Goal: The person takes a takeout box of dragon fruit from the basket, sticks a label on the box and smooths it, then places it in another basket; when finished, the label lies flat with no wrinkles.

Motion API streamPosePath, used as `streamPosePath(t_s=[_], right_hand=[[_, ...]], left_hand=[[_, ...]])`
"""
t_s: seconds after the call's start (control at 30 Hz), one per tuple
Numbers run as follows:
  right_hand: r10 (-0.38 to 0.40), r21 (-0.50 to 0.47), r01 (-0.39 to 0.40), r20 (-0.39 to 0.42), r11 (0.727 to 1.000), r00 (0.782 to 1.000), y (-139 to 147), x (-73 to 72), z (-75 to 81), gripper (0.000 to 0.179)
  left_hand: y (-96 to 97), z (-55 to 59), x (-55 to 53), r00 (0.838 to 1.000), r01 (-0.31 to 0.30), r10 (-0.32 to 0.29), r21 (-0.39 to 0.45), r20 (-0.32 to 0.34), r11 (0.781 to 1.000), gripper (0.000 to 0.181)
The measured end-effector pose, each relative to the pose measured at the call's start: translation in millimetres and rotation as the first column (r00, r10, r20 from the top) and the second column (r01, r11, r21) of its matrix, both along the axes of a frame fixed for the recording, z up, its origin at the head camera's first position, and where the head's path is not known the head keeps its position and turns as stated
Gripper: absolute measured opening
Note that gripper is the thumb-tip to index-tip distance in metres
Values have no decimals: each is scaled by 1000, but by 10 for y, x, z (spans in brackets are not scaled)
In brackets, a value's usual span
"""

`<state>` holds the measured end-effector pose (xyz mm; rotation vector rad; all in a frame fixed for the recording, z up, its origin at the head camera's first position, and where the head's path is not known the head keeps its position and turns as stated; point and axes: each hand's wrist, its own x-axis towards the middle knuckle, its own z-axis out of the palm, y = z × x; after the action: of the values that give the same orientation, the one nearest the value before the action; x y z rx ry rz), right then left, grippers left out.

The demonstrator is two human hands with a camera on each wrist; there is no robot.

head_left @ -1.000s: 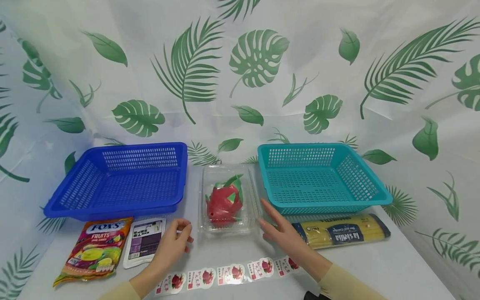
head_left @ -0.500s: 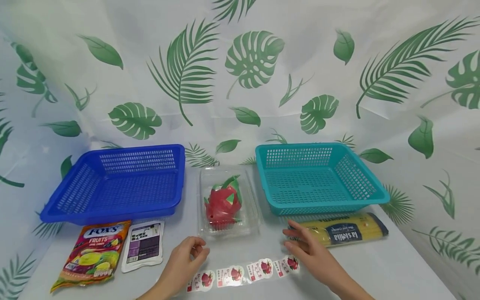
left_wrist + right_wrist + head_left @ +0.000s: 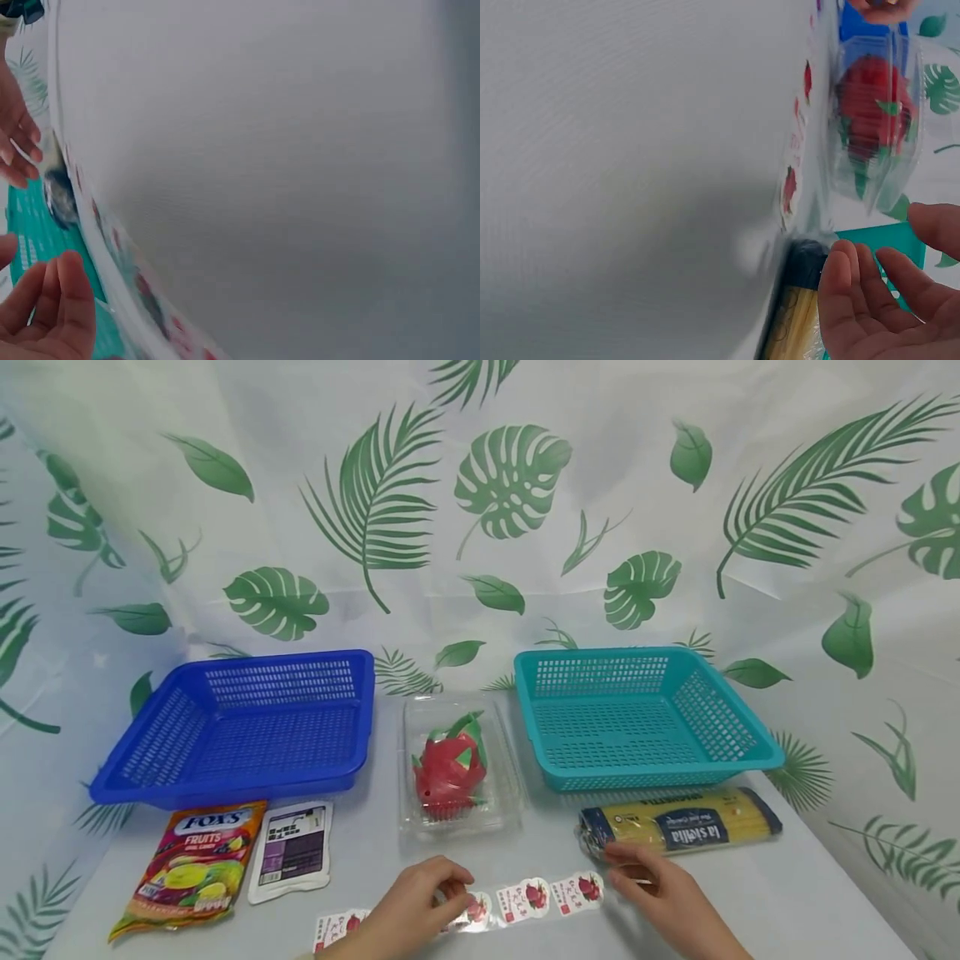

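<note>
A strip of dragon fruit stickers lies across the near part of the table in the head view. Over its left half is my left hand, fingers loosely bent with nothing between them, hiding some stickers. At the strip's right end my right hand hovers; in the right wrist view its thumb stands apart from the relaxed fingers. Just beyond that hand lies a pack of spaghetti. Farther back, a clear plastic box contains a red dragon fruit with green tips.
A blue basket stands at the back left and a teal basket at the back right. In front of the blue one lie a bag of fruit candy and a white-and-purple packet. A leaf-patterned curtain hangs behind.
Both hands have drawn back from beside the clear box toward the sticker strip. The left moved right and nearer, the right moved right and nearer. The box stays in place.
</note>
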<state>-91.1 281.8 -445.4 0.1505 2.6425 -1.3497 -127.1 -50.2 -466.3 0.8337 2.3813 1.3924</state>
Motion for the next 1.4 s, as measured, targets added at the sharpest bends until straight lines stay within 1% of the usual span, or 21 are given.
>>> streamPosePath(t_s=[0.03,0.1,0.13,0.2,0.27,0.37,0.47,0.57,0.6,0.73,0.83,0.93,1.07,1.2,1.4], right_hand=[[13,9,-13,3,1000,1000,2,2,-13,39],[38,17,-38,14,999,999,-1,-2,-35,39],[57,26,-57,15,998,998,-3,-5,-46,40],[96,50,-97,19,994,995,-9,-13,-69,42],[113,84,-115,28,990,993,-23,-23,-87,43],[87,147,-95,57,985,995,-56,-47,-104,44],[40,186,-55,86,981,996,-86,-68,-115,42],[26,202,-46,99,978,995,-102,-77,-127,42],[26,205,-46,102,978,994,-107,-77,-131,42],[34,217,-59,117,974,993,-121,-69,-146,41],[43,234,-71,125,970,991,-128,-70,-157,40],[63,266,-98,137,959,989,-132,-86,-164,42],[86,285,-133,171,949,982,-142,-116,-180,44],[86,281,-140,195,950,977,-148,-122,-202,43],[81,290,-131,181,948,980,-161,-109,-215,36]], left_hand=[[58,2,-5,998,34,-35,-20,-51,999,18],[175,3,-19,987,91,-100,-76,-122,993,17],[233,5,-29,980,112,-127,-110,-150,988,17],[340,8,-49,969,129,-163,-179,-187,975,18],[435,12,-71,968,132,-176,-232,-179,964,18],[552,6,-110,975,116,-161,-268,-153,956,17],[649,-9,-154,984,113,-145,-264,-103,958,15],[720,-20,-191,989,123,-141,-257,-53,959,14],[739,-24,-199,989,127,-143,-257,-45,958,13],[793,-40,-205,985,140,-163,-278,-62,950,12],[816,-55,-196,978,150,-185,-295,-93,944,14],[833,-75,-189,972,154,-199,-302,-124,941,17],[848,-104,-188,969,145,-197,-302,-151,942,17],[864,-115,-183,969,133,-190,-312,-161,941,16],[881,-104,-181,970,108,-174,-343,-168,933,15]])
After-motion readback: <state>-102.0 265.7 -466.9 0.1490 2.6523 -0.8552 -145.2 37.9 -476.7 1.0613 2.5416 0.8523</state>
